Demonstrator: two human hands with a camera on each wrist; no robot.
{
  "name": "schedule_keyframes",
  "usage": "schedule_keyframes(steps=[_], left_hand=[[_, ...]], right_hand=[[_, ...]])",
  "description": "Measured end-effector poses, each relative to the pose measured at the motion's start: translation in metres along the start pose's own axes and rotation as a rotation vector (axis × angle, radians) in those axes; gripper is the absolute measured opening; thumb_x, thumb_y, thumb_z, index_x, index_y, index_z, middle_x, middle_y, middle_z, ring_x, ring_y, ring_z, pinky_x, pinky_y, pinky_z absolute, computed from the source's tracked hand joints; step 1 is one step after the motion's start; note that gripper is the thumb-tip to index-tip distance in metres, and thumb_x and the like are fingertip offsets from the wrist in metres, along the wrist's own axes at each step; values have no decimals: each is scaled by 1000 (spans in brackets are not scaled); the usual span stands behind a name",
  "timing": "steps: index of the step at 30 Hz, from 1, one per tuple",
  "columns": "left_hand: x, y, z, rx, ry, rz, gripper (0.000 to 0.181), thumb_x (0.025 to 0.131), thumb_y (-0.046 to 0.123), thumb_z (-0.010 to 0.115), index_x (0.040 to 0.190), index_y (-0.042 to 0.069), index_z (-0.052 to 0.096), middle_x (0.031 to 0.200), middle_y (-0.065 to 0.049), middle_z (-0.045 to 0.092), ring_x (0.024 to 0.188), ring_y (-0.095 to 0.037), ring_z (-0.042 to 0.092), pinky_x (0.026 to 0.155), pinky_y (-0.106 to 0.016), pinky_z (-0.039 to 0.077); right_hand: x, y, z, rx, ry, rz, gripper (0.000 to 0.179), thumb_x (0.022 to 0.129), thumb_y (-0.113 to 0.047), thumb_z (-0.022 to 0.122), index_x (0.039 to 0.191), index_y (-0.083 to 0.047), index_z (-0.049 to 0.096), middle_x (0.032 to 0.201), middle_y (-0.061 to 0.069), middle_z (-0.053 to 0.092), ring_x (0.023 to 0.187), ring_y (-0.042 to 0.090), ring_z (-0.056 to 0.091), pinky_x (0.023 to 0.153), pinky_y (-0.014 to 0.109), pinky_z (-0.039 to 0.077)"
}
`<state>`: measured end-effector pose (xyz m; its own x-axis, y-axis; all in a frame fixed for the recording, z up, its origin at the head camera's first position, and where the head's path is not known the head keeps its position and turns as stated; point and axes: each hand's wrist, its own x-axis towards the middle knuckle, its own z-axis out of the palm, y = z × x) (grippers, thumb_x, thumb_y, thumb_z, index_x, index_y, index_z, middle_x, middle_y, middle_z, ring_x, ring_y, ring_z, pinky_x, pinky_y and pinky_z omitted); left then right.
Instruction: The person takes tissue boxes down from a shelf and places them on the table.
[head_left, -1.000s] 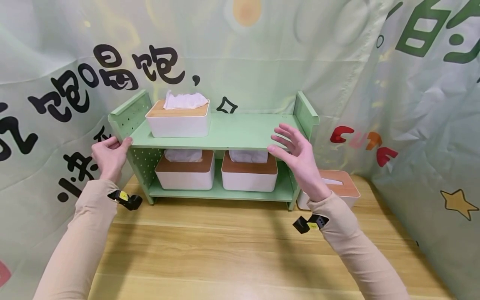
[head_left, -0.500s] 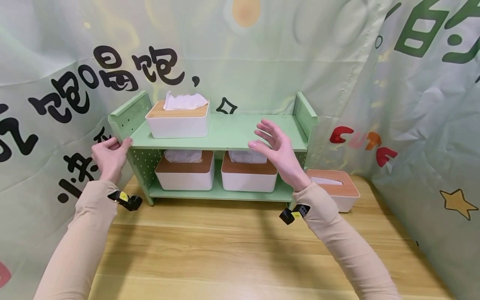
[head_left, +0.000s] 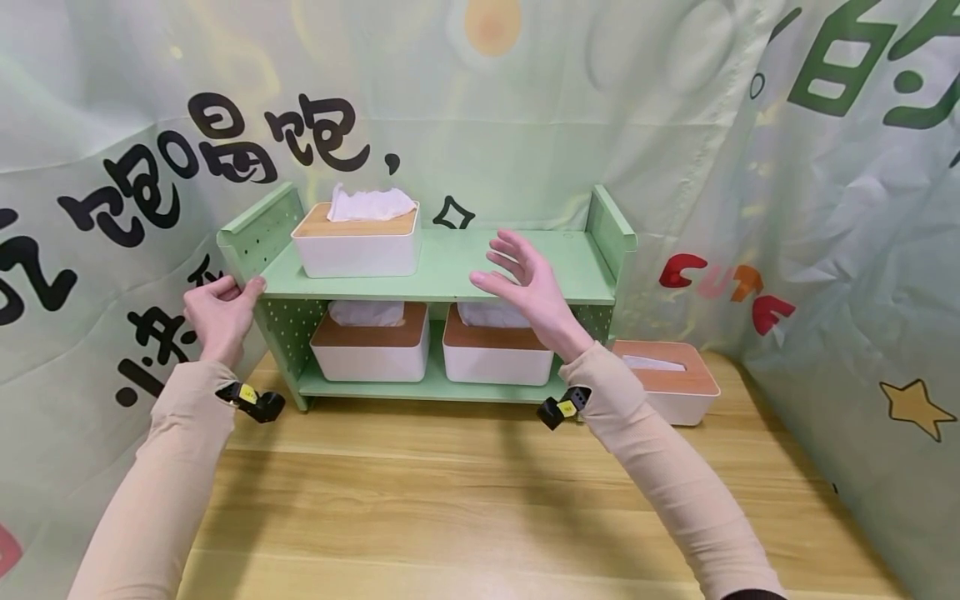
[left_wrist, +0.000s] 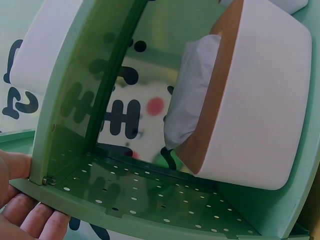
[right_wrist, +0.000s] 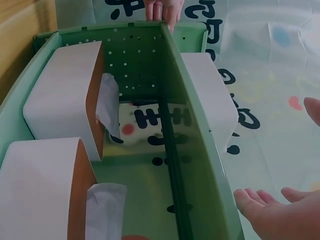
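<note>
Right hand [head_left: 529, 288] moved leftward; left wrist view reveals shelf screw [left_wrist: 48, 180].

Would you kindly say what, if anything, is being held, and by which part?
The left hand grips the green shelf by its left side panel, at the front edge; the right hand holds nothing.

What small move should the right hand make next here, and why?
Probably ease the right hand left toward the tissue box on the upper level of the green shelf: the hand is empty, fingers apart, facing that box, while the left hand grips the shelf's left edge, which should help steady it.
</note>
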<state>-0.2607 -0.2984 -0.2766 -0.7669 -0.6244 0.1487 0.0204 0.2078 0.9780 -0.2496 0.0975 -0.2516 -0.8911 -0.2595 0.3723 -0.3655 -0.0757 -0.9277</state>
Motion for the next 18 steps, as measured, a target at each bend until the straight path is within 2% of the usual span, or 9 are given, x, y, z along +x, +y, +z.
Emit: schedule_keyframes(steps=[9,18], left_hand=[[0,0,0,-2,-2,-10,48,88,21,75,133,7,64,57,33,54,65,12,58,62,-5,47],[0,0,0,-6,-5,-11,48,89,21,75,133,7,64,57,33,55,63,12,58,61,-5,46]], right_hand=[[27,0,13,-76,-40,74,83,89,-19,74,158,-16,28,160,6,38,147,21,40,120,39,39],[52,-2,31,-152,-88,131,88,87,-27,77,159,-20,27,160,3,38,148,18,38,121,38,36]])
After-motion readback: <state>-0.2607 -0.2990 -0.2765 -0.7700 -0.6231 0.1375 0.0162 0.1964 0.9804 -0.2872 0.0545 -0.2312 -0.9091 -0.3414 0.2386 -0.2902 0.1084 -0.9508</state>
